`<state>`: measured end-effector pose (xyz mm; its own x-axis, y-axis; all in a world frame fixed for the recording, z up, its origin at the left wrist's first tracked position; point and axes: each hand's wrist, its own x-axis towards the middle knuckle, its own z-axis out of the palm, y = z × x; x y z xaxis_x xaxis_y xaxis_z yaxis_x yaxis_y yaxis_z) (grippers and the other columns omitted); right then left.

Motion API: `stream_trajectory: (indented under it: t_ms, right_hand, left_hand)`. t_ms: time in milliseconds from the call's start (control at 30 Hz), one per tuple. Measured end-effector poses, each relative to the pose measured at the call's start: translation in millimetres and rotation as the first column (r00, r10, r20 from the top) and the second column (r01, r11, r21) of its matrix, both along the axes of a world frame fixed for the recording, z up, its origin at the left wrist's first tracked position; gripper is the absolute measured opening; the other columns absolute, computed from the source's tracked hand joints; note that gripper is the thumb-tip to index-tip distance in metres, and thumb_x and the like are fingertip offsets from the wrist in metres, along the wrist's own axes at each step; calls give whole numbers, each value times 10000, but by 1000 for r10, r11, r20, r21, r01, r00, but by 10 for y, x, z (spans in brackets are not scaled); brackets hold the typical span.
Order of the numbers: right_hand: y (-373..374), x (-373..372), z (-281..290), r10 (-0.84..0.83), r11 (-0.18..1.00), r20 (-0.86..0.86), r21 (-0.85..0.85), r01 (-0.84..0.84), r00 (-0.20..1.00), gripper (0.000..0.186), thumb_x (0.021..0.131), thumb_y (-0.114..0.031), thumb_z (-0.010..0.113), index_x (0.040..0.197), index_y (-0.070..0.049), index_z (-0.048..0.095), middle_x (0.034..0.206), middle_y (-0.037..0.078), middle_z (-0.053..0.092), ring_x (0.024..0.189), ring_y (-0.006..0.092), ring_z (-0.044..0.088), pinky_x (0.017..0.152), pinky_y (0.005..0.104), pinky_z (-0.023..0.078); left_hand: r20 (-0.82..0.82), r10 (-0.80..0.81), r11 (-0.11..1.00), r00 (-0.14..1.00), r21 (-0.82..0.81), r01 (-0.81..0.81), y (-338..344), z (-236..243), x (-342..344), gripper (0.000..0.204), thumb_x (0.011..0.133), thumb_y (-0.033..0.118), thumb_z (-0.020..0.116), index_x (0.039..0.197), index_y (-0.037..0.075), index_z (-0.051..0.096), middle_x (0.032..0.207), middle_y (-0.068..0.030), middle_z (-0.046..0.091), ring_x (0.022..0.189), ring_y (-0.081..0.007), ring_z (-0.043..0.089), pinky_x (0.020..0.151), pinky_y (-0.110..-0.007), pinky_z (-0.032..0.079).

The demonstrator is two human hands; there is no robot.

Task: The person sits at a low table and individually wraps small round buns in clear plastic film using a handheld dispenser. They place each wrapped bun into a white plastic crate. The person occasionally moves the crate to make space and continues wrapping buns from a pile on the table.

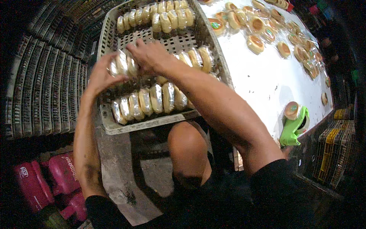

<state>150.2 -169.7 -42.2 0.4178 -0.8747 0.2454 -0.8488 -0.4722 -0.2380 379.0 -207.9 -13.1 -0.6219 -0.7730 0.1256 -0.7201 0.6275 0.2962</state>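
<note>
White desk (pixel 263 82) bears remaining loose buns (pixel 257 25); your crate (pixel 146 125) is partly filled. Your left hand (pixel 102 74) clasps wrapped buns (pixel 122 64); your right hand (pixel 150 55): grip unclear.

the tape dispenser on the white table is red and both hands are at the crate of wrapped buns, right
Not quite: the tape dispenser on the white table is green, not red, as the head view shows. The left hand and right hand are indeed at the crate of wrapped buns.
</note>
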Motion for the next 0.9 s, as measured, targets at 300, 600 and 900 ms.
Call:
stream_trajectory:
  t_ms: [300, 600, 900]
  right_hand:
    - [202, -1287, 226, -154, 941, 201, -268, 205, 968, 853, 756, -477, 728, 1413, -81, 355, 1376, 159, 449, 1191, 314, 502, 1021, 490, 365]
    - [800, -3447, -665, -992, 93, -46, 368, 925, 118, 1150, 670, -664, 698, 1467, -12, 185, 1346, 276, 430, 1267, 437, 402, 1022, 579, 319]
    - [1739, -3196, -365, -652, 668, 689, 328, 668, 314, 343, 829, -264, 669, 1036, 5, 619, 880, 137, 687, 828, 273, 659, 729, 386, 504]
  left_hand:
    - [279, 87, 996, 956, -9, -87, 165, 220, -602, 1008, 604, 529, 820, 1361, 3, 413, 1313, -245, 505, 1215, -377, 506, 1002, -443, 424]
    - [-142, -175, 939, 974, 273, 208, 343, 472, -1880, 670, 819, 418, 697, 1294, -2, 477, 1244, -208, 576, 1187, -325, 539, 1009, -406, 401]
    - [-76, -529, 824, 845, -282, 491, 1100, -17, -3405, 849, 733, 309, 780, 1405, 28, 343, 1350, -207, 467, 1289, -391, 389, 1099, -481, 275]
